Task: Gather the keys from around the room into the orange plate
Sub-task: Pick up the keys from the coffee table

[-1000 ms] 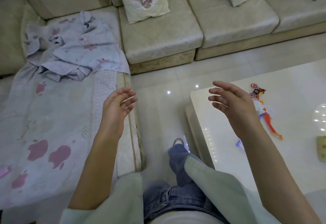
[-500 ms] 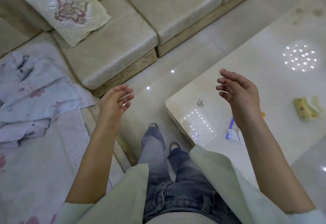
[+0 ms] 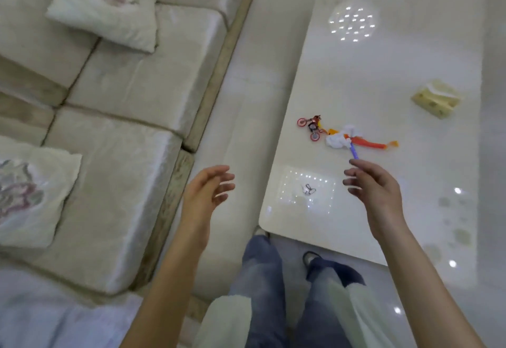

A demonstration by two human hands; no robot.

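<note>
Hovering both hands over the corner of the glossy white worktop (image 3: 397, 74) right now: left hand (image 3: 204, 194) and right hand (image 3: 375, 186) both loose-fingered, gripping nothing. The small silver metal keys (image 3: 308, 189) lie between them near the worktop edge, sitting in a glare patch. The orange plate isn't in view at all (annoying).

Risks as I see it: the keys are tiny and flat on a slick surface, so a sloppy pinch could skid them off the edge onto the floor. The red toy motorbike (image 3: 310, 128) is nearby clutter too.

Versus half a second back, the view swung so the worktop fills more of it, and the keys sit closer.
</note>
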